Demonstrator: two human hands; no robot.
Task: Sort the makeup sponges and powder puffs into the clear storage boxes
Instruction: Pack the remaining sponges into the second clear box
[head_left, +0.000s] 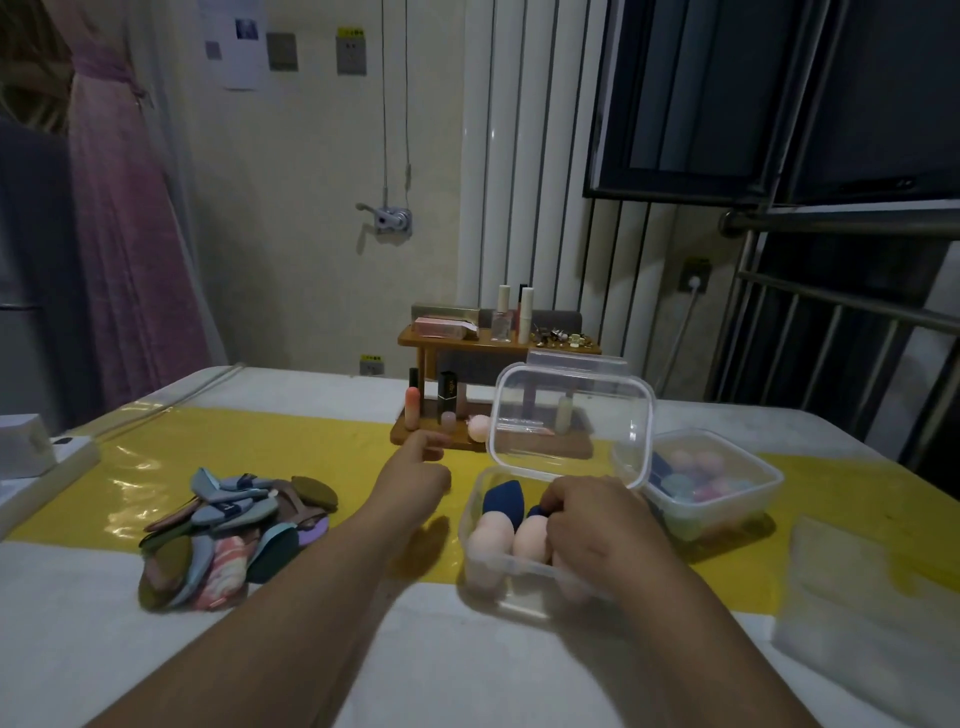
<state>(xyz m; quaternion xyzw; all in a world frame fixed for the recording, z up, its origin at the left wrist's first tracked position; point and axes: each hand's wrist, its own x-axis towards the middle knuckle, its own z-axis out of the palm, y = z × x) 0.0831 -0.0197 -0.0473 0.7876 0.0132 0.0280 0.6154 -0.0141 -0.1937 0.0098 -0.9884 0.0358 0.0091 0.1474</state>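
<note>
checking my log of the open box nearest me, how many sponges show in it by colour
dark blue sponges: 2, one of them pinched in the right grip
peach sponges: 2
total: 4 in view; the grip covers part of the open box, so more may be hidden

Open tabletop (415, 613) runs between the puff pile (228, 530) and the near box (511, 571); my left hand (415, 480) hangs in that lane. The raised lid (571, 415) walls the box's far side, with the wooden shelf (457, 441) behind and a 2nd box (727, 499) just right. My right hand (597, 514), pinching a blue sponge (536, 512), fills the box's right half.
</note>
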